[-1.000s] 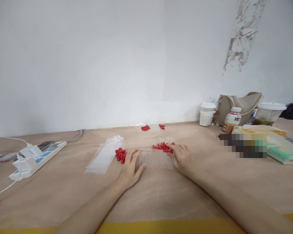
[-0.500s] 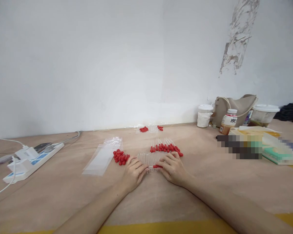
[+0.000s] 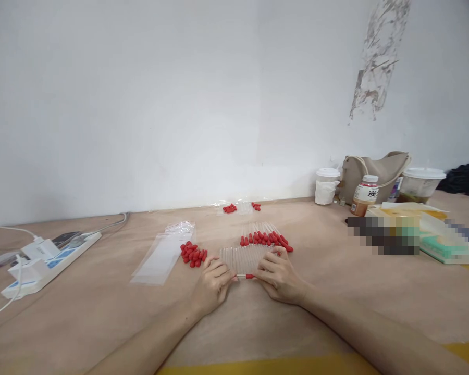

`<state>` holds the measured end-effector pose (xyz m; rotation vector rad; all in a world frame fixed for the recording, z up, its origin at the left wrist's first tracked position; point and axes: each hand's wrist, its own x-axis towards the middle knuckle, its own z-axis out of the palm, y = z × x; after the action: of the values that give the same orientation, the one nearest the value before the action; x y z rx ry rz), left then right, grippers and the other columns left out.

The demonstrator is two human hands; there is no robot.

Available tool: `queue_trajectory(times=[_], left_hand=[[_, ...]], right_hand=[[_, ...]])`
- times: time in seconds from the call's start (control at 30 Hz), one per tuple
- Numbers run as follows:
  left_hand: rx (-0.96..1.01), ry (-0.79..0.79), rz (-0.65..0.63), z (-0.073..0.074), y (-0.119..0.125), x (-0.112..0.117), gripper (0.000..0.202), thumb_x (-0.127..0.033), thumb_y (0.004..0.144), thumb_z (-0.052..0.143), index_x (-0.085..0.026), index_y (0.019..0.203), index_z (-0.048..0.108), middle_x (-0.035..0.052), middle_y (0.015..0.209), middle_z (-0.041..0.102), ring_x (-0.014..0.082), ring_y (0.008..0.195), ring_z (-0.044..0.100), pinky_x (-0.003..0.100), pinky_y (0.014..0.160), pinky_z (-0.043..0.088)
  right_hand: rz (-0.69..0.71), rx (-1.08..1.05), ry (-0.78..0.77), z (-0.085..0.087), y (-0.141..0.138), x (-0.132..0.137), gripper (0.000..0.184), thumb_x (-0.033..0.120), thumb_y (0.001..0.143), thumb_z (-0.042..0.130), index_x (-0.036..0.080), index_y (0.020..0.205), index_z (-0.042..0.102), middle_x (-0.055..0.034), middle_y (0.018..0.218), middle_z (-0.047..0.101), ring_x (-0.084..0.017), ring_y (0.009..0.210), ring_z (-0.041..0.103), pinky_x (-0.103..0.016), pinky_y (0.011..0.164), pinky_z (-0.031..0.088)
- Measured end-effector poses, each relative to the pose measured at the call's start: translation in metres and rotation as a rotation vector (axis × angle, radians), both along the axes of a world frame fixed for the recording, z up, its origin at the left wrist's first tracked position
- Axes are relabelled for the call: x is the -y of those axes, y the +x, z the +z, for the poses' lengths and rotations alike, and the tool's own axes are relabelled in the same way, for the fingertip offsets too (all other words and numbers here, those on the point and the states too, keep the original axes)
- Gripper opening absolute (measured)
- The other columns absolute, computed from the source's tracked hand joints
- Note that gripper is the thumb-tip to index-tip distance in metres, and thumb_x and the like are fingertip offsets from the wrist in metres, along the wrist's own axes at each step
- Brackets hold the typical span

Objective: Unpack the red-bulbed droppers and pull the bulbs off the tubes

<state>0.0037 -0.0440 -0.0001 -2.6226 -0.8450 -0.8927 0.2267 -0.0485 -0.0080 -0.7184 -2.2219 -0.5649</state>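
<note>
Between my two hands lies a dropper: a thin clear tube [image 3: 241, 276] with a red rubber bulb [image 3: 249, 276] at its right end. My left hand [image 3: 212, 284] is closed, pinching the tube's left end. The fingertips of my right hand [image 3: 278, 276] close on the bulb. Just beyond, a row of clear tubes [image 3: 242, 258] lies side by side, partly covered by my fingers. Behind it sit several droppers with red bulbs [image 3: 263, 238], their tubes pointing away. A pile of loose red bulbs [image 3: 193, 255] rests left of my left hand.
Clear plastic bags [image 3: 160, 258] lie farther left, near a white power strip [image 3: 68, 259] with plugs. More red bulbs [image 3: 230, 208] and clear plastic sit by the wall. At right stand a lidded cup [image 3: 327, 186], a bottle [image 3: 365, 197], a grey bag [image 3: 379, 172] and a green-and-white pack [image 3: 443, 247].
Both hands have come slightly closer to me with the dropper, away from the row of clear tubes. More of that row now shows between my hands.
</note>
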Motion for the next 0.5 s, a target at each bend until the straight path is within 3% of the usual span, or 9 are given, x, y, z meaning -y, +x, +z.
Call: queue_trajectory(times=[0.33, 0.5], left_hand=[[0.021, -0.010, 0.008, 0.002, -0.008, 0.000, 0.023, -0.018, 0.085, 0.039, -0.021, 0.081, 0.061, 0.0022, 0.067, 0.060, 0.0150, 0.073, 0.054, 0.039, 0.084, 0.037], [0.162, -0.017, 0.126, -0.002, -0.020, -0.007, 0.023, -0.022, 0.086, 0.039, -0.019, 0.084, 0.062, 0.0043, 0.071, 0.059, 0.0156, 0.069, 0.053, 0.031, 0.070, 0.043]], right_hand=[[0.009, -0.026, -0.028, -0.002, 0.009, 0.001, 0.018, 0.016, 0.079, 0.046, 0.020, 0.071, 0.062, 0.0012, 0.058, 0.051, -0.012, 0.067, 0.043, -0.036, 0.080, 0.024], [-0.121, -0.438, -0.266, 0.000, 0.045, -0.018, 0.018, 0.025, 0.082, 0.046, 0.021, 0.084, 0.064, -0.0029, 0.073, 0.057, -0.015, 0.073, 0.049, -0.032, 0.075, 0.033]])
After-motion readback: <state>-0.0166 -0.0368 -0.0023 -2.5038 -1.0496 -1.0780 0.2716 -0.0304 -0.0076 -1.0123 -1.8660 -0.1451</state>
